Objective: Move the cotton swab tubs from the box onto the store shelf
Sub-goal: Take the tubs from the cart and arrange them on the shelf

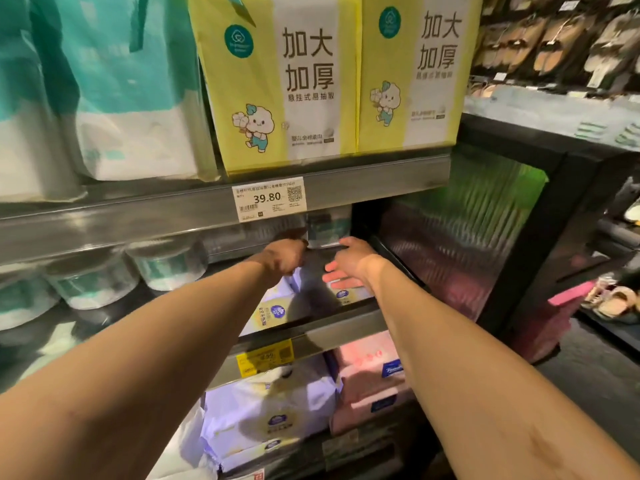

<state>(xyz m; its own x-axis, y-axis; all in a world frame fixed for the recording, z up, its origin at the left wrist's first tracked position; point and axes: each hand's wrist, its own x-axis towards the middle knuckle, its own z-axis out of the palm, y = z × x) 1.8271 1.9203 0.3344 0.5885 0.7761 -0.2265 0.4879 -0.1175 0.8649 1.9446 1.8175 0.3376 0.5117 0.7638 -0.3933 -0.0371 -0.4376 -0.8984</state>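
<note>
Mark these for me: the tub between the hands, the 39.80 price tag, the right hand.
tub (327,228), head view, on its clear front wall.
39.80 price tag (268,199), head view, on the printed price.
right hand (349,260), head view, on the back of the hand.

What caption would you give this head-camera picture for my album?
The left hand and right hand reach toward a tub deep on the shelf, more tubs standing to its left.

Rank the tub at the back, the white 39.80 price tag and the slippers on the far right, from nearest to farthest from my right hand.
1. Tub: just past the fingertips of the right hand, straight ahead.
2. White price tag: higher up, to the left.
3. Slippers: far off to the right, low down.
</note>
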